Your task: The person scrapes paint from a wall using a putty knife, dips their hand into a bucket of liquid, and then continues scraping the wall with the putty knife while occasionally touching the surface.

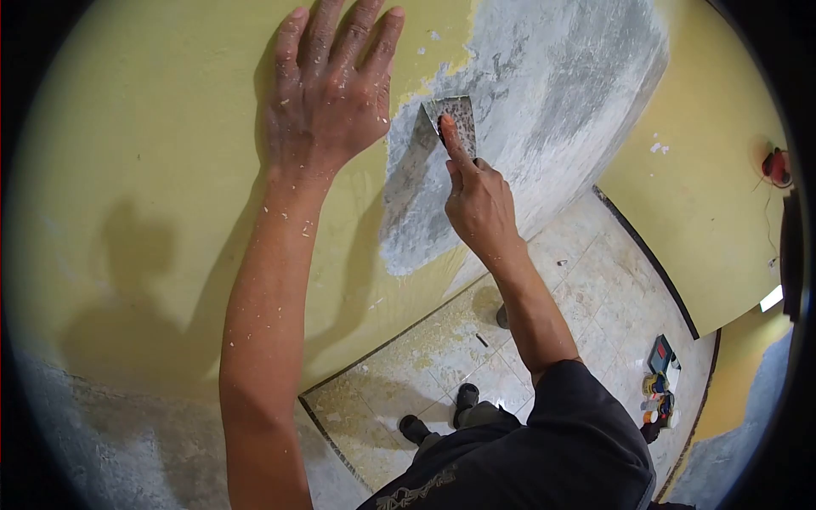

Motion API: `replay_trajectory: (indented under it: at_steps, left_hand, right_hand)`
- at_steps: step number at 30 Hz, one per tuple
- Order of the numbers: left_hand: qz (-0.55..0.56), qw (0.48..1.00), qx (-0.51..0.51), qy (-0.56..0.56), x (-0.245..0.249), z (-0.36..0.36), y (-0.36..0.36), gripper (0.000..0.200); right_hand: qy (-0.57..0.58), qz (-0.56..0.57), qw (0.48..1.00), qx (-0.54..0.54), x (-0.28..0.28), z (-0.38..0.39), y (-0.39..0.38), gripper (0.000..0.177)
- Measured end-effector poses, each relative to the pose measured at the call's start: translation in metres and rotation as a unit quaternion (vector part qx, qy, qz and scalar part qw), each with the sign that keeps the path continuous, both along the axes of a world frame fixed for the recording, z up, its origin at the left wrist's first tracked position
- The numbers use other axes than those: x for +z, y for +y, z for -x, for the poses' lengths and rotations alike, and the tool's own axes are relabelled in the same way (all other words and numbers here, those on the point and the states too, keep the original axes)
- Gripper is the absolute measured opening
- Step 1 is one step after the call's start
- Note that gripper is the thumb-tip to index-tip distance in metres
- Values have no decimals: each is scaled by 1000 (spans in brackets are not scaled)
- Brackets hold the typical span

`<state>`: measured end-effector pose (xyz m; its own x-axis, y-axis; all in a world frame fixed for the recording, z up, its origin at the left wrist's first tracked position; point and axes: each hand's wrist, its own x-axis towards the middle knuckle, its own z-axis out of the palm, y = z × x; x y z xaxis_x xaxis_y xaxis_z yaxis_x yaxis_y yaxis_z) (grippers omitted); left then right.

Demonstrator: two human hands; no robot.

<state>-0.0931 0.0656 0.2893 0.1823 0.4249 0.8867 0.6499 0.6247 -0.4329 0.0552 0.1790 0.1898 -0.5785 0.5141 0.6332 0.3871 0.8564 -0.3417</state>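
Note:
My left hand (333, 102) lies flat on the yellow painted wall (170, 102), fingers stretched upward and holding nothing. Pale paint flakes stick to its skin and forearm. My right hand (480, 191) is closed round a scraper, its index finger laid along the tool. The scraper's wide metal blade (461, 115) is speckled and meets the wall near the ragged edge between yellow paint and a bare grey-white patch (561, 93). Most of the scraper's handle is hidden in my fist.
Paint chips litter the tiled floor (442, 365) around my shoes (466, 398). At the lower right stand several containers (654, 395) beside a dark tray (660, 353). A red object (775, 167) is at the right wall. A small dark stick (482, 340) lies on the tiles.

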Motion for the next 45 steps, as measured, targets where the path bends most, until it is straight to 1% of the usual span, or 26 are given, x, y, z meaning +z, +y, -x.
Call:
replay_trajectory:
  at_steps: [1,3,4,6,7,9,10,12,13,15,17,18,19,21,24,25,27,30,34,36,39,40,41,43,44,45]
  left_hand:
    - [-4,1000,0,3,0,3,2,43]
    - [-38,998,-27,31,0,6,6,43]
    - [-35,998,-30,32,-2,5,5,43]
    - [13,999,39,7,1,-3,-2,42]
    - [16,999,35,8,-2,0,2,42]
    - [-65,995,-11,79,0,10,10,43]
    - [-66,994,-9,81,-3,16,12,43]
    - [-32,998,18,60,-3,10,7,48]
    - [-32,998,17,59,-4,4,4,48]
    - [-15,999,49,-9,-1,-8,-1,48]
    - [-20,999,46,-11,0,-6,-1,49]
    - [-15,999,39,-15,-1,-6,1,51]
    - [-7,999,35,-17,-3,-7,1,51]
    - [-12,999,51,-12,-1,-8,-1,50]
    - [-18,999,24,-16,-1,-6,0,50]
    - [-12,1000,24,-14,-3,-6,1,50]
    - [-8,998,63,-5,-1,-8,-1,49]
    - [4,997,74,-17,-1,-5,-1,49]
    - [-7,999,44,-16,-3,-3,0,48]
    - [-1,998,55,-16,-1,-4,-1,49]
    - [-4,999,43,-15,-1,-3,1,49]
    - [-6,999,43,-16,-2,-3,0,49]
    - [-5,999,41,-18,-2,-4,0,50]
    - [-9,999,39,-16,1,-4,-1,50]
    - [-3,999,46,-16,0,-5,-3,50]
    - [3,999,52,-15,0,-5,-1,50]
  right_hand:
    - [3,-4,1000,0,3,1,1,61]
    - [-28,-3,999,-33,14,0,-1,63]
    - [-18,4,1000,-15,14,-1,0,63]
    - [3,5,1000,-2,2,2,1,63]
    - [24,5,1000,13,-6,4,0,63]
    - [42,12,999,30,0,7,-5,64]
    - [34,22,999,23,7,7,-4,65]
    - [25,44,999,10,3,3,-7,65]
    - [26,32,999,18,-6,2,-5,65]
    - [33,11,999,23,-2,2,-4,64]
    - [-7,29,1000,-11,7,6,-3,64]
    - [-17,36,999,-9,13,3,-5,63]
    - [-19,45,999,-13,6,1,-7,63]
    - [-20,43,999,2,2,-1,-9,63]
    - [-47,40,998,-27,21,0,-8,65]
    - [-45,46,998,-27,14,0,-7,65]
    - [-13,5,1000,-20,3,2,-7,66]
    - [-25,21,999,-38,16,3,-7,67]
    - [-9,16,1000,-23,0,2,-4,67]
    - [-20,14,1000,10,2,2,-2,70]
    - [15,22,1000,3,17,6,-3,72]
    - [19,19,1000,11,6,5,-2,72]
    - [2,28,999,30,-12,4,0,76]
    - [-69,41,997,3,-8,-1,-6,77]
    - [-66,43,997,2,-2,1,-7,77]
    - [-30,33,999,0,7,3,-4,77]
